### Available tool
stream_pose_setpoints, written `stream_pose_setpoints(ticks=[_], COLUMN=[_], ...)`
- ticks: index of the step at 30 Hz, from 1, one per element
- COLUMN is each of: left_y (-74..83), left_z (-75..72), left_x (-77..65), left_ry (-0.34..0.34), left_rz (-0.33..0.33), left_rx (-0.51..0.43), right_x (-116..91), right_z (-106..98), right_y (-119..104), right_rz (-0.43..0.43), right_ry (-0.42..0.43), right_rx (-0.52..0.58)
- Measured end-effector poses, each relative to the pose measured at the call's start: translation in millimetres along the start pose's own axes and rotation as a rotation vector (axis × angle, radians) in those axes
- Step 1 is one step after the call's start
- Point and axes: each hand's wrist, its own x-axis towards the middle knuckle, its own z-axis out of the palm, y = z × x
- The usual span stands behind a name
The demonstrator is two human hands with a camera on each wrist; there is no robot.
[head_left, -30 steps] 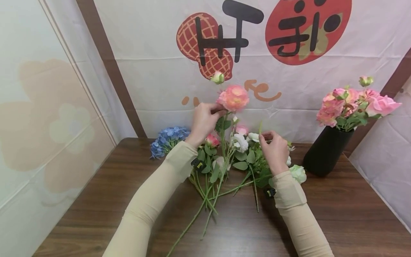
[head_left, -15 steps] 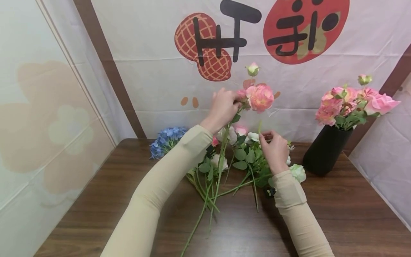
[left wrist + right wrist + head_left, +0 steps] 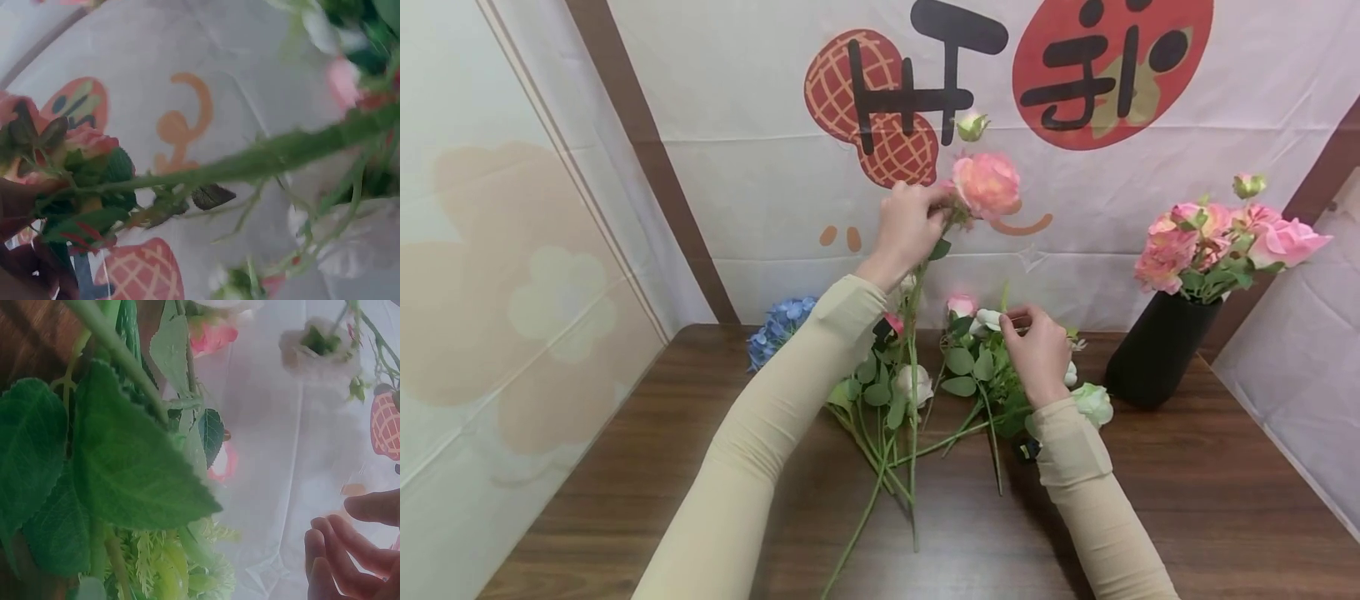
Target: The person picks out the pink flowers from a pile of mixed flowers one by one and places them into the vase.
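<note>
My left hand (image 3: 910,221) pinches a pink artificial flower (image 3: 988,185) by its stem, just under the bloom. A pale bud (image 3: 972,127) rises above the bloom, and the long green stem (image 3: 262,156) runs down over the pile. Beside the stem, a white flower (image 3: 319,359) shows against the cloth in the right wrist view. My right hand (image 3: 1041,350) hovers near a white flower (image 3: 988,320) at the pile's right side. In the right wrist view, its thumb and fingers (image 3: 340,559) are apart with nothing between them. Green leaves (image 3: 131,456) fill that view's left.
A black vase (image 3: 1161,350) with pink flowers (image 3: 1232,242) stands at the right back. Blue hydrangea (image 3: 778,333) lies at the left back, partly behind my left sleeve. Crossed stems (image 3: 880,467) lie on the wooden table (image 3: 1000,550). A printed cloth (image 3: 737,167) hangs behind.
My left hand has moved right, then up and slightly back left, raising the pink flower higher. The white flower by its stem has shifted left. The right hand has hardly moved.
</note>
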Motion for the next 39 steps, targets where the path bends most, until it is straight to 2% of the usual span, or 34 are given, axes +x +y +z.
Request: stream_pose_setpoints(ticks=[6, 12, 16, 20, 22, 24, 26, 28, 30, 35, 39], left_y=[-6.2, -14.9, -16.8, -12.8, -9.4, -6.3, -4.6, -4.1, -5.1, -9.7, -18.7], left_z=[-13.0, -10.1, -3.4, -1.5, -2.4, -2.8, -2.0, -0.7, 1.2, 4.9, 8.7], left_x=[3.5, -1.5, -9.6, -15.1, -15.4, -14.8, -14.7, -15.4, -16.9, -20.6, -22.5], left_ry=[0.044, 0.046, 0.038, 0.068, 0.078, 0.086, 0.092, 0.096, 0.098, 0.056, 0.037], left_rz=[-0.019, -0.067, -0.052, -0.023, -0.014, -0.006, 0.001, 0.001, 0.000, -0.027, -0.045], left_rx=[-0.066, -0.088, -0.116, -0.147, -0.153, -0.162, -0.173, -0.185, -0.196, -0.169, -0.112], right_x=[-1, -5, -13, -21, -24, -24, -24, -23, -24, -23, -21], right_z=[2, 6, 15, 25, 29, 31, 32, 34, 34, 32, 30], right_y=[0, -5, -15, -27, -32, -35, -36, -37, -38, -39, -39], right_rz=[-0.006, -0.028, -0.059, -0.060, -0.001, 0.105, 0.200, 0.273, 0.316, 0.412, 0.433], right_ry=[0.004, -0.047, -0.154, -0.353, -0.473, -0.585, -0.664, -0.708, -0.726, -0.699, -0.688], right_rx=[0.010, 0.045, 0.122, 0.272, 0.389, 0.505, 0.597, 0.662, 0.715, 0.848, 0.868])
